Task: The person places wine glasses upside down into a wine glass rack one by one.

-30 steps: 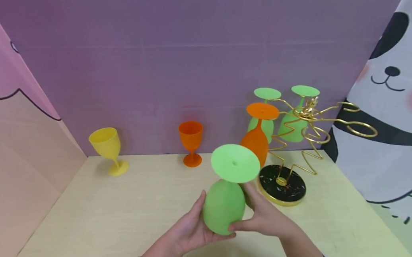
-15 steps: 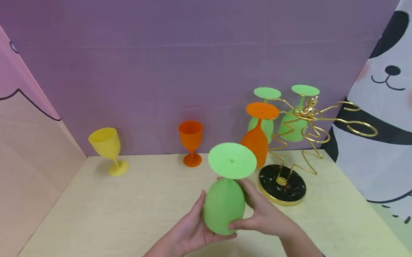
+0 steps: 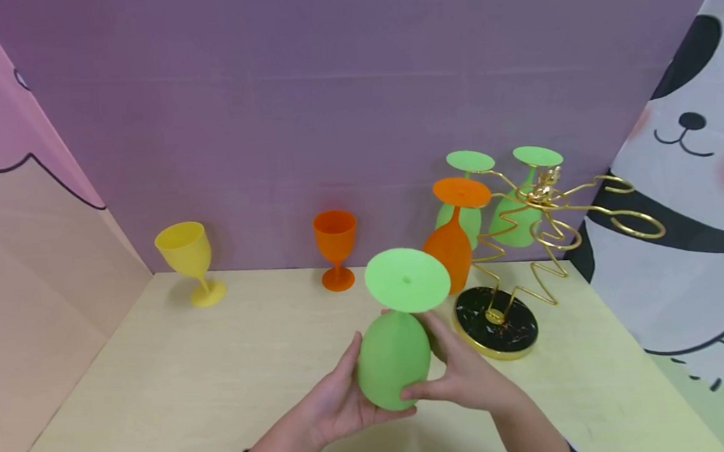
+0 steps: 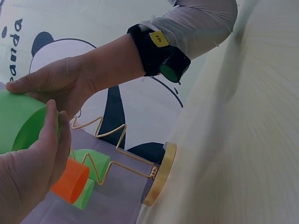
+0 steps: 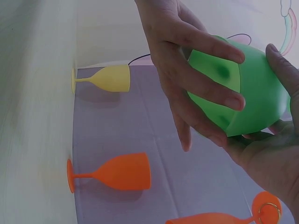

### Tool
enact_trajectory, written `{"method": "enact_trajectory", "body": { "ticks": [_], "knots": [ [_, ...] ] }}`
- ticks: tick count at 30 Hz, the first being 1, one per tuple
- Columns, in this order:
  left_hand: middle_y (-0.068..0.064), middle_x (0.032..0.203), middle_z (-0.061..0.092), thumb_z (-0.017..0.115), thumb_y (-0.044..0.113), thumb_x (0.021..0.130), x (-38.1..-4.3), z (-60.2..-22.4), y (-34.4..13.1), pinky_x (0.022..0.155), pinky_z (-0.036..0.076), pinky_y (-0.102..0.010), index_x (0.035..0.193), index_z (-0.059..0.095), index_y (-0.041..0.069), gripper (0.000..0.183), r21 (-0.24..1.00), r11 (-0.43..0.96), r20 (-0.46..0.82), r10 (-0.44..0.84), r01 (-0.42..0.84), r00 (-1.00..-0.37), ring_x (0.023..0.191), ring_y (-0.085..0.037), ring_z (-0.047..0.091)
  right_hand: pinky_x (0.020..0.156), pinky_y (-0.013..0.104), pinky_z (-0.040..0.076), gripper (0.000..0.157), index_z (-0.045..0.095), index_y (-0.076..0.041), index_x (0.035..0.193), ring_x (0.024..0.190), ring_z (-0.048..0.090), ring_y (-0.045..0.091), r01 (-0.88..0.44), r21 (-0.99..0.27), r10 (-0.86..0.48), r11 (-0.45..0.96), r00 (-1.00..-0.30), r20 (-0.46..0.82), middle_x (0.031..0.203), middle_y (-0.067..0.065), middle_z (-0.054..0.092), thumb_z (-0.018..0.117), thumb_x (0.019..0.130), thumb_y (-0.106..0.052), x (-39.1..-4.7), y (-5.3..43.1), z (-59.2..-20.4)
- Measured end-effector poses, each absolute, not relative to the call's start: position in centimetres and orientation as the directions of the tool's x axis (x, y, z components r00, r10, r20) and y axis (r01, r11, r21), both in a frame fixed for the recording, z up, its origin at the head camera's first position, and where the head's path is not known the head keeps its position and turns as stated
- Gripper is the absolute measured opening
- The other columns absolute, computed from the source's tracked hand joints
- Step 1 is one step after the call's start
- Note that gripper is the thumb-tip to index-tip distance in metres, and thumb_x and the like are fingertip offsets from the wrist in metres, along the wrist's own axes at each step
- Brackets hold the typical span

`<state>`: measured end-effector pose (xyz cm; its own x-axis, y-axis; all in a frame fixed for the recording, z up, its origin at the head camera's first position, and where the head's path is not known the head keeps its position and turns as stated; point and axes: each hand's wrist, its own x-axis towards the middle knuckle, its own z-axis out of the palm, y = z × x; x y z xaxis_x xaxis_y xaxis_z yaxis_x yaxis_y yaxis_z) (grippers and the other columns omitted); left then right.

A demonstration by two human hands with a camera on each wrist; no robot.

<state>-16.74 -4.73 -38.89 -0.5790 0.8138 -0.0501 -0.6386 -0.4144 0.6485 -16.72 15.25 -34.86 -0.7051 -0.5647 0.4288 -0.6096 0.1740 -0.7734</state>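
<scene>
A light green goblet (image 3: 393, 360) hangs upside down above the table, its foot uppermost and leaning toward the rack. My left hand (image 3: 339, 402) supports the bowl from the left, with the thumb on its side and the fingers under the mouth. From the right, my right hand (image 3: 464, 380) grips the bowl, thumb in front and other fingers behind. In the right wrist view, the fingers of the left hand (image 5: 187, 70) lie spread across the goblet's mouth. Just beyond is a gold wire rack (image 3: 543, 206) on a round black base (image 3: 497, 321).
On the rack hang an orange goblet (image 3: 452, 248) and two green goblets, one (image 3: 515, 219) at the back, all upside down. Upright at the table's rear edge stand an orange goblet (image 3: 335, 238) and a yellow goblet (image 3: 186, 249). Gold loops (image 3: 639, 224) jut out rightward.
The held goblet's foot has shifted slightly up and left over the last second. Both hands keep their hold, and the other goblets and the rack stay put.
</scene>
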Motion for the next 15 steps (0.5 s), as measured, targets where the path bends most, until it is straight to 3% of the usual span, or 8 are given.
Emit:
{"method": "enact_trajectory", "body": {
  "ticks": [15],
  "knots": [
    [-0.015, 0.133, 0.035, 0.024, 0.061, 0.088, -16.80, -39.18, -4.82, 0.098, 0.033, -0.048, 0.142, 0.011, 0.026, 0.066, 0.645, -0.431, 0.000, 0.826, -0.631, -0.564, 0.113, -0.030, 0.048, 0.100, 0.029, 0.035, 0.094, 0.024, -0.014, 0.139, 0.118, 0.043, 0.018, -0.602, -0.783, -0.562, 0.156, -0.706, 0.431, 0.133, 0.007, 0.042, 0.080, 0.063, -0.013, -16.71, 15.10, -34.75]
  ]
}}
